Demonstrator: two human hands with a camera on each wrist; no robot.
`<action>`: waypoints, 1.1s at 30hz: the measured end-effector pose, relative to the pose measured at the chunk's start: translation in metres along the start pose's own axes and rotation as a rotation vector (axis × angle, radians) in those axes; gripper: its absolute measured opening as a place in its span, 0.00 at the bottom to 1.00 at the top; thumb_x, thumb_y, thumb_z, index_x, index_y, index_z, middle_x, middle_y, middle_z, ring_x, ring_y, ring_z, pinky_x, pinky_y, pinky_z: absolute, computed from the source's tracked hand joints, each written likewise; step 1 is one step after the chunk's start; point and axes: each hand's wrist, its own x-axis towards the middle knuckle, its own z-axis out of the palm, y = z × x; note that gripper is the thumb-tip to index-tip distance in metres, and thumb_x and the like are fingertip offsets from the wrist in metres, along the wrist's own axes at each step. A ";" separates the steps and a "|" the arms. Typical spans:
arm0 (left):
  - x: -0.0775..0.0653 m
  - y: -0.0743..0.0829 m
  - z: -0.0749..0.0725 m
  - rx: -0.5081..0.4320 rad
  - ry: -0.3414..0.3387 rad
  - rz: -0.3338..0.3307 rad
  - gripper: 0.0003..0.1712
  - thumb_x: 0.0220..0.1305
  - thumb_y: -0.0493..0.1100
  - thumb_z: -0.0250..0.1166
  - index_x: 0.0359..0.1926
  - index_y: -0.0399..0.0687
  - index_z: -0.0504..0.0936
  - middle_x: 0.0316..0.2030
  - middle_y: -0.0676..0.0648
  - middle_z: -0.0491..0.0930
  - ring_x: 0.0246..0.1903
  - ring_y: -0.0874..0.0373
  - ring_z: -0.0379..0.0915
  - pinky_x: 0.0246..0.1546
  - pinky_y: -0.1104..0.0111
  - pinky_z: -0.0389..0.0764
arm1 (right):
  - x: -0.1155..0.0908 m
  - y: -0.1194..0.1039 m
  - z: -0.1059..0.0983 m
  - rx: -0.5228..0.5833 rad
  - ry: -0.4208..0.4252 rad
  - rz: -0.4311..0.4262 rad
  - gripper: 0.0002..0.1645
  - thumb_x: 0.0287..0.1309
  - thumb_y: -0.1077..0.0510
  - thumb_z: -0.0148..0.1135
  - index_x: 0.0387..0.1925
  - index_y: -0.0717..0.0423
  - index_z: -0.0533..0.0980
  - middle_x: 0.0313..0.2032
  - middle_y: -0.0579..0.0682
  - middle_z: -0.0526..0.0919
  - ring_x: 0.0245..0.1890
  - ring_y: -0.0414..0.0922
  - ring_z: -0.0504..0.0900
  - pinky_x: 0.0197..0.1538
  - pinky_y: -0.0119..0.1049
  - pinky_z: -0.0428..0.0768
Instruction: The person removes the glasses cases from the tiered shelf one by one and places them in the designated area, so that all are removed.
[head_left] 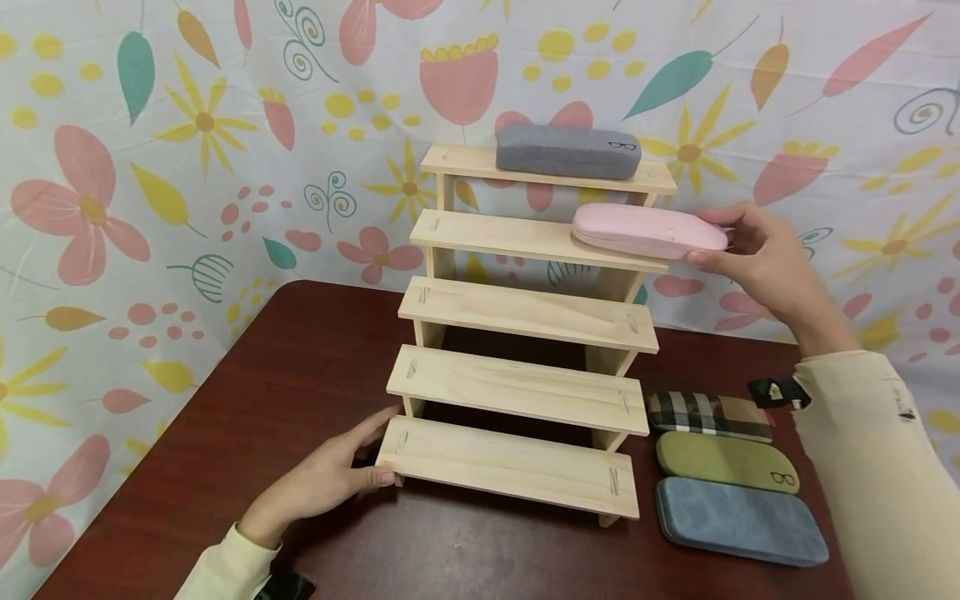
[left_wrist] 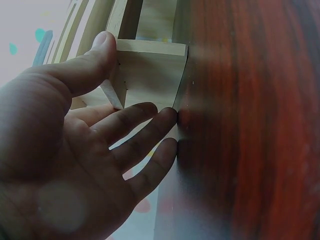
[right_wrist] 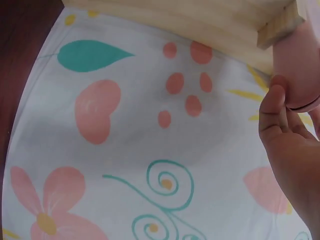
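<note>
My right hand (head_left: 768, 262) grips the right end of a pink glasses case (head_left: 637, 229), thumb in front and fingers behind. The case lies along the right part of the second-highest step of a wooden stepped stand (head_left: 517, 387), its end jutting past the step. In the right wrist view, the pink case (right_wrist: 296, 70) shows partly behind a wooden support. My left hand (head_left: 326, 479) touches the left end of the lowest step, with its thumb at the front corner. The left wrist view shows its fingers (left_wrist: 145, 145) loosely spread beside the stand. A grey glasses case (head_left: 566, 152) sits on the top step.
Right of the stand on the dark wooden table (head_left: 225, 392) lie a plaid case (head_left: 708, 415), an olive-green case (head_left: 723, 461) and a blue case (head_left: 738, 521). A flower-patterned cloth (head_left: 247, 133) hangs close behind the stand.
</note>
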 end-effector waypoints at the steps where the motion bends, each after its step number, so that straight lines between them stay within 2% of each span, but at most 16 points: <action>1: 0.000 0.000 0.000 0.000 0.002 -0.001 0.50 0.64 0.54 0.71 0.79 0.53 0.55 0.65 0.45 0.74 0.63 0.52 0.68 0.61 0.47 0.66 | -0.001 0.000 -0.002 -0.001 -0.003 0.002 0.27 0.59 0.69 0.70 0.59 0.53 0.78 0.45 0.39 0.81 0.38 0.37 0.79 0.37 0.23 0.75; 5: 0.000 -0.001 0.000 0.001 0.004 0.007 0.49 0.65 0.53 0.71 0.80 0.52 0.55 0.65 0.44 0.74 0.64 0.51 0.68 0.61 0.47 0.66 | -0.006 0.001 -0.009 -0.011 0.010 0.001 0.26 0.60 0.69 0.69 0.59 0.54 0.78 0.44 0.38 0.82 0.37 0.36 0.80 0.37 0.22 0.76; 11: 0.000 -0.002 0.000 0.001 -0.001 0.011 0.50 0.64 0.53 0.71 0.80 0.53 0.55 0.65 0.46 0.74 0.63 0.53 0.68 0.62 0.49 0.66 | -0.015 0.005 -0.023 -0.026 0.047 0.053 0.26 0.59 0.68 0.70 0.58 0.50 0.79 0.44 0.35 0.83 0.39 0.32 0.81 0.36 0.21 0.74; 15: 0.000 0.000 0.000 -0.009 -0.002 0.014 0.49 0.65 0.52 0.71 0.80 0.53 0.55 0.65 0.46 0.74 0.63 0.52 0.68 0.62 0.48 0.66 | -0.021 0.010 -0.032 -0.021 0.062 0.047 0.26 0.58 0.70 0.70 0.58 0.53 0.79 0.44 0.35 0.83 0.39 0.31 0.82 0.38 0.19 0.75; 20: -0.001 0.003 -0.001 -0.025 -0.012 0.026 0.49 0.65 0.52 0.70 0.79 0.50 0.55 0.66 0.42 0.73 0.65 0.48 0.65 0.62 0.43 0.64 | -0.030 0.018 -0.041 0.031 0.085 0.038 0.27 0.57 0.74 0.68 0.58 0.55 0.80 0.45 0.35 0.84 0.39 0.31 0.82 0.38 0.19 0.76; 25: -0.001 0.005 -0.001 -0.025 -0.013 0.024 0.49 0.65 0.52 0.70 0.79 0.50 0.55 0.66 0.42 0.73 0.65 0.48 0.65 0.62 0.43 0.64 | -0.042 0.032 -0.051 0.149 0.123 0.030 0.28 0.56 0.79 0.66 0.57 0.59 0.80 0.47 0.38 0.85 0.39 0.32 0.83 0.39 0.19 0.76; 28: -0.001 0.004 0.000 -0.024 -0.013 0.024 0.49 0.65 0.52 0.70 0.79 0.50 0.55 0.66 0.42 0.73 0.65 0.48 0.65 0.62 0.44 0.64 | -0.051 0.043 -0.058 0.091 0.143 0.048 0.28 0.57 0.77 0.66 0.59 0.59 0.79 0.49 0.36 0.83 0.41 0.30 0.83 0.40 0.19 0.76; 31: -0.001 0.004 -0.001 -0.022 -0.012 0.023 0.49 0.65 0.52 0.70 0.79 0.50 0.55 0.66 0.41 0.73 0.65 0.47 0.65 0.61 0.43 0.64 | -0.061 0.054 -0.065 -0.043 0.154 0.101 0.29 0.60 0.72 0.67 0.62 0.55 0.77 0.52 0.31 0.79 0.43 0.26 0.79 0.41 0.17 0.73; 33: -0.001 0.004 -0.001 -0.017 -0.009 0.022 0.49 0.64 0.52 0.71 0.79 0.50 0.55 0.66 0.42 0.73 0.65 0.47 0.65 0.61 0.43 0.64 | -0.066 0.061 -0.067 -0.090 0.142 0.150 0.29 0.61 0.69 0.69 0.63 0.53 0.76 0.52 0.30 0.76 0.44 0.24 0.77 0.40 0.16 0.72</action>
